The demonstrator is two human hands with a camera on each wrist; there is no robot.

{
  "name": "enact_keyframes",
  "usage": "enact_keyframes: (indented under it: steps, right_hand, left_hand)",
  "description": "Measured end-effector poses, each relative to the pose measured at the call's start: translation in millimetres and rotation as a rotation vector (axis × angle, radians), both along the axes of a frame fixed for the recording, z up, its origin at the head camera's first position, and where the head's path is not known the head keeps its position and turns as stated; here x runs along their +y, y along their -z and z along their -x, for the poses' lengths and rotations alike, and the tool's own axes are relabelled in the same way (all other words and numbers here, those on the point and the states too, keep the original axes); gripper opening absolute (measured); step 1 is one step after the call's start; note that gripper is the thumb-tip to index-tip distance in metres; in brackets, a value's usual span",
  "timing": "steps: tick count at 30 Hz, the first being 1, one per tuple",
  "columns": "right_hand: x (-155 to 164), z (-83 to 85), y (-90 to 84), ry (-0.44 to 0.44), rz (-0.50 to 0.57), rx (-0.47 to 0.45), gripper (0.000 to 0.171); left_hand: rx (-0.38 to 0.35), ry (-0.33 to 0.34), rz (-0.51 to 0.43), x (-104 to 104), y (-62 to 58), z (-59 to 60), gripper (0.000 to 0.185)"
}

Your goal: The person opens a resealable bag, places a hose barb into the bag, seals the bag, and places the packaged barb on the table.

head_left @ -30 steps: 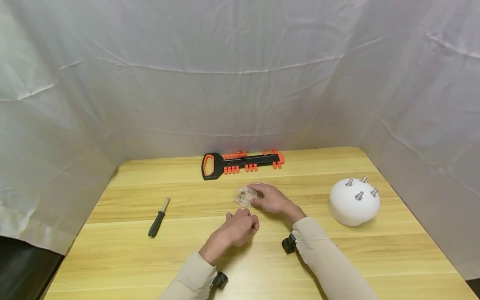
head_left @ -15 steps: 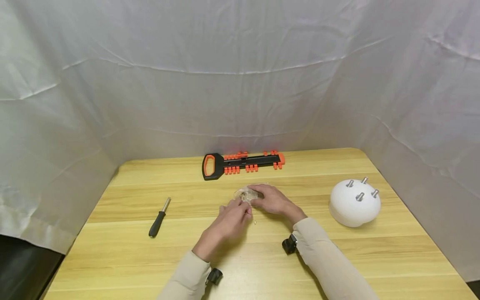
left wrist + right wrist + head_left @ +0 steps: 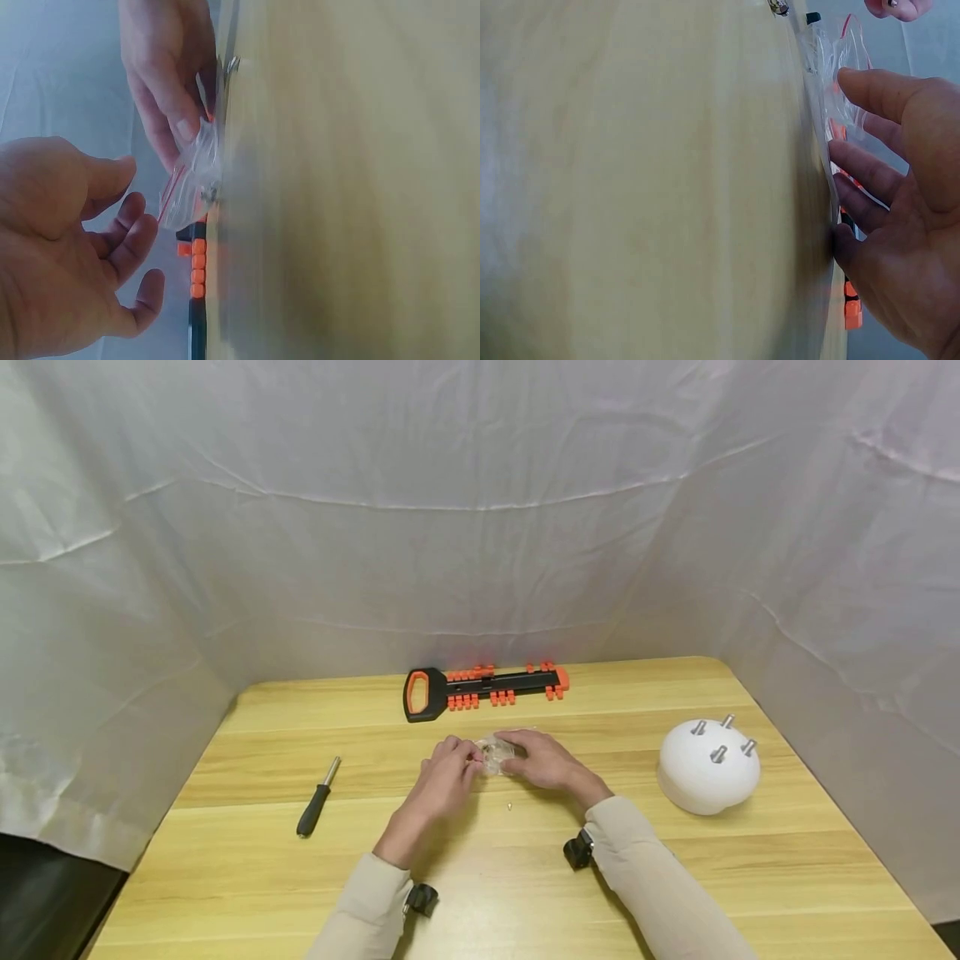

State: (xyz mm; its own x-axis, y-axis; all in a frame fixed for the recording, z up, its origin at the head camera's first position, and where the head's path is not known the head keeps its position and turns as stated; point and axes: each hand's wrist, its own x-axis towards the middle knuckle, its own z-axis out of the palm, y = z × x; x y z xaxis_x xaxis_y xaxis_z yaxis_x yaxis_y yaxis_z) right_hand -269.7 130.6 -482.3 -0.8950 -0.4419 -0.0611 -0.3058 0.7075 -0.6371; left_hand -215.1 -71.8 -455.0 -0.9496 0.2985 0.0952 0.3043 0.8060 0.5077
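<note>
A clear zip bag (image 3: 497, 758) with a red seal line lies at the middle of the table, with small metal pieces (image 3: 210, 193) inside. My right hand (image 3: 546, 762) holds its right side, thumb on top and fingers along the far edge. Just left of the bag's mouth is my left hand (image 3: 444, 777), its thumb and fingertips drawn together. The right wrist view catches a small dark piece (image 3: 892, 3) between these fingertips; its kind is too small to make out. One tiny brass-coloured piece (image 3: 510, 807) lies on the wood in front of the bag.
Behind the bag lies a black-and-orange holder (image 3: 502, 682) with a loop handle and rows of orange clips. A black-handled screwdriver (image 3: 316, 806) is at the left. On the right sits a round white object (image 3: 708, 772) with several metal pegs upright. Grey sheeting surrounds the table.
My left hand has gone up to the bag's mouth, then drawn off leftward. The brass-coloured piece has come into view on the table. My right hand keeps its place on the bag.
</note>
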Motion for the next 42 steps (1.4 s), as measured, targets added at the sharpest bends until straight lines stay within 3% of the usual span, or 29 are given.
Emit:
enact_keyframes:
  steps: [12, 24, 33, 42]
  right_hand:
    - [0.8, 0.5, 1.0, -0.002, 0.007, -0.008, 0.055]
    - [0.1, 1.1, 1.4, -0.002, -0.005, -0.003, 0.055]
    - [-0.6, -0.3, -2.2, 0.006, -0.004, -0.014, 0.056]
    - [0.1, -1.8, -1.1, 0.014, -0.01, -0.01, 0.055]
  left_hand:
    - [-0.047, -0.053, -0.03, 0.4, 0.9, 20.7, 0.008]
    - [-0.053, -0.066, -0.008, 2.2, 5.3, 26.6, 0.005]
    - [-0.07, -0.086, -0.063, 1.8, -2.1, 16.2, 0.006]
    - [-0.045, -0.011, -0.067, 5.1, -7.4, -0.2, 0.008]
